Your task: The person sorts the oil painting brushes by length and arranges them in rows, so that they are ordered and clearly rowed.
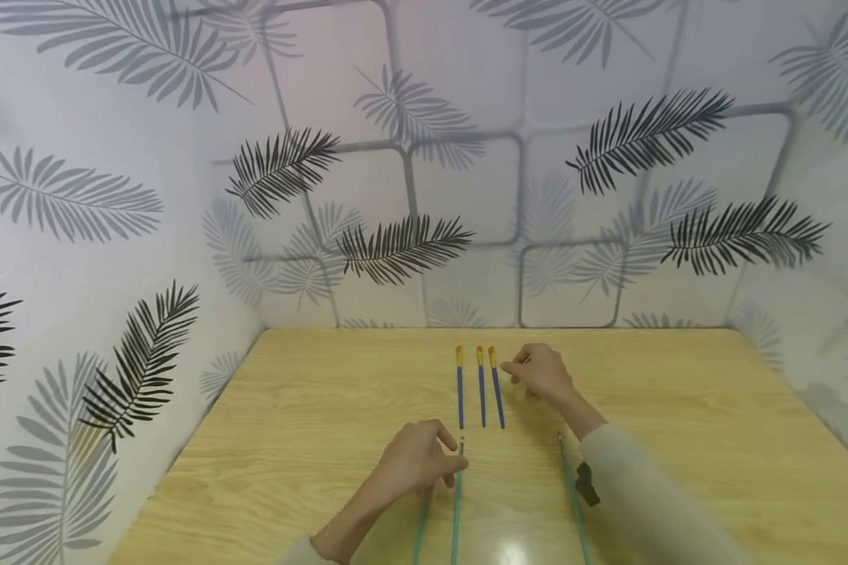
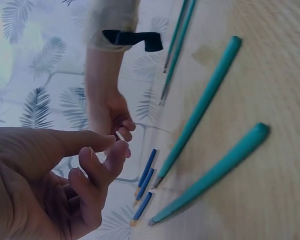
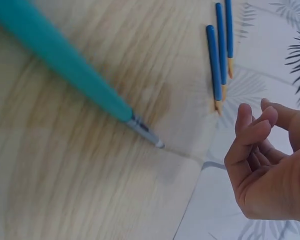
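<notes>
Three slim blue paintbrushes (image 1: 482, 396) with golden ferrules and brownish bristles lie side by side on the table, tips toward the wall. My right hand (image 1: 542, 370) is just right of the rightmost one, fingers loosely bent and holding nothing; the right wrist view shows thumb and fingertips near each other. Lower down, my left hand (image 1: 420, 459) hovers over two green paintbrushes (image 2: 202, 112), its fingers half bent and empty in the left wrist view. Another green paintbrush (image 1: 572, 502) lies beside the right forearm; the left wrist view shows two green paintbrushes (image 2: 180, 45) there.
The wood-grain table (image 1: 311, 439) meets a pale wall (image 1: 466, 290) with feather patterns at its back edge. A second wall (image 1: 63, 259) rises on the left. A black strap (image 1: 586, 484) sits on the right sleeve. Light glares off the table near the front.
</notes>
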Motion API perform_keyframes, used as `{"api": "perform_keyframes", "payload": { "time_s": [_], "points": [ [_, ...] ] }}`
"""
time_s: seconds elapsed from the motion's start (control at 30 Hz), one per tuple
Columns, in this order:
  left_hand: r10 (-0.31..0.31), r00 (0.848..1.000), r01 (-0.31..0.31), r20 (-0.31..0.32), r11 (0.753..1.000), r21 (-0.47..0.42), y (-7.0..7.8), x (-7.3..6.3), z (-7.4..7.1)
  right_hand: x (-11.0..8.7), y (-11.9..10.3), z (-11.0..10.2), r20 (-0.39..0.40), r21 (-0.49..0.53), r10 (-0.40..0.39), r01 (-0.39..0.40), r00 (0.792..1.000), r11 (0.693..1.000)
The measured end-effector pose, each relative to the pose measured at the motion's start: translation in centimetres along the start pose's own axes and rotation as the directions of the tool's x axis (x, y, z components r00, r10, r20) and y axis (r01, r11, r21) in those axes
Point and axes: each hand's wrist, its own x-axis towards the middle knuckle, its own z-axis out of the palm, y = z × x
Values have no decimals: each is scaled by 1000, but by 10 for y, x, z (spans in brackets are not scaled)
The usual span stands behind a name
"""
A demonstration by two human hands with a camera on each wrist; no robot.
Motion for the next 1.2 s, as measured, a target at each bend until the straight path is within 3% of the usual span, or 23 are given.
{"api": "perform_keyframes", "payload": {
  "time_s": [0.17, 0.43, 0.7, 1.2],
  "points": [
    [48, 999, -49, -19, 997, -54, 3, 4, -9, -8, 0, -12, 81, 124, -5, -5, 997, 992],
    [28, 999, -32, -41, 995, -97, 9, 8, -18, -24, 8, -29, 156, 183, -18, -11, 988, 983],
    [42, 997, -50, -66, 990, -128, 13, 11, -22, -38, 16, -42, 161, 201, -3, -30, 987, 979],
    [79, 994, -90, -71, 981, -170, 16, 15, -12, -61, 32, -51, 167, 256, -11, -33, 986, 966]
  ]
}}
